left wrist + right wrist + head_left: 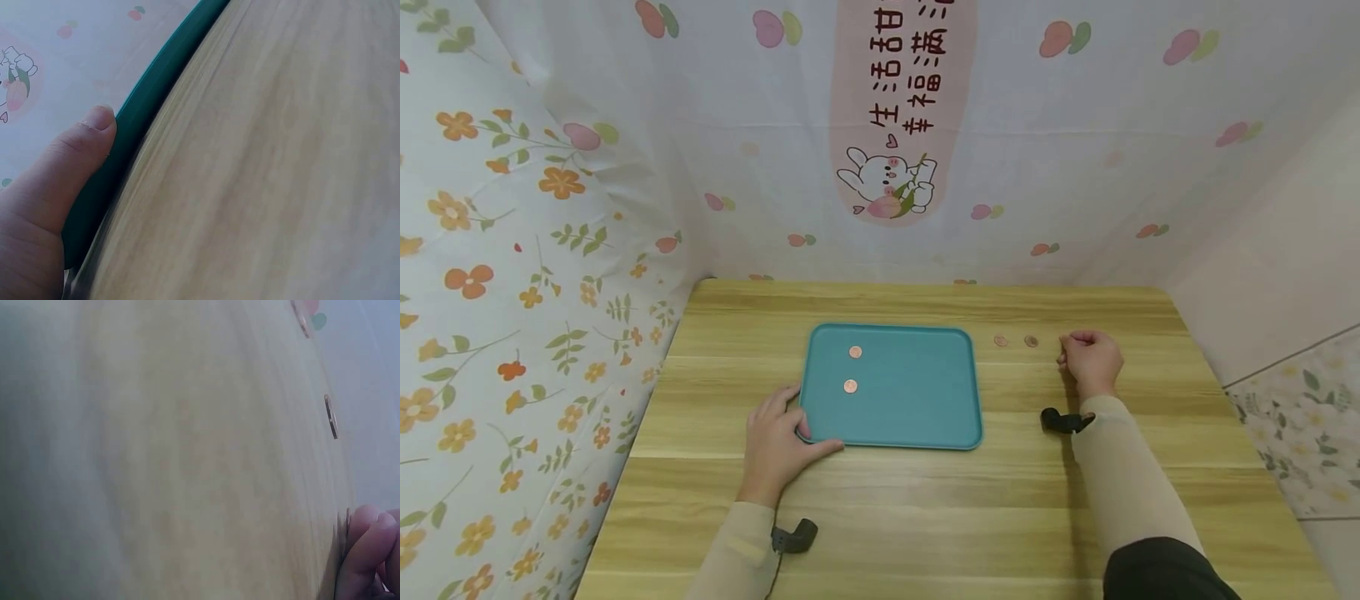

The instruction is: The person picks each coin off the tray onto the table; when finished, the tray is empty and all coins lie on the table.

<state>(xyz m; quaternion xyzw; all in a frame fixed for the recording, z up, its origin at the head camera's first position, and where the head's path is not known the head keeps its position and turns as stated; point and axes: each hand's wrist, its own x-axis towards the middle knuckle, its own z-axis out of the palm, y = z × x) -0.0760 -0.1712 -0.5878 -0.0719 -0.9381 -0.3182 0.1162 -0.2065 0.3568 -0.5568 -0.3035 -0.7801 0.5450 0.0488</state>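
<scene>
Both forearms (1131,475) stretched forward, left hand (778,442) with thumb (69,156) extended inward, right hand (1092,363) farther forward, fingers (367,550) curled

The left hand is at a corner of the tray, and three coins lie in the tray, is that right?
Not quite: two coins lie in the tray, not three, as the head view shows. The left hand is indeed at a corner of it.

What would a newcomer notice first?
The blue tray at centre, two coins on its left half, the left hand gripping its near-left corner. Then the rabbit on the cloth behind. At right, the right hand, a coin at its fingertips, beside two more coins on the table.
</scene>
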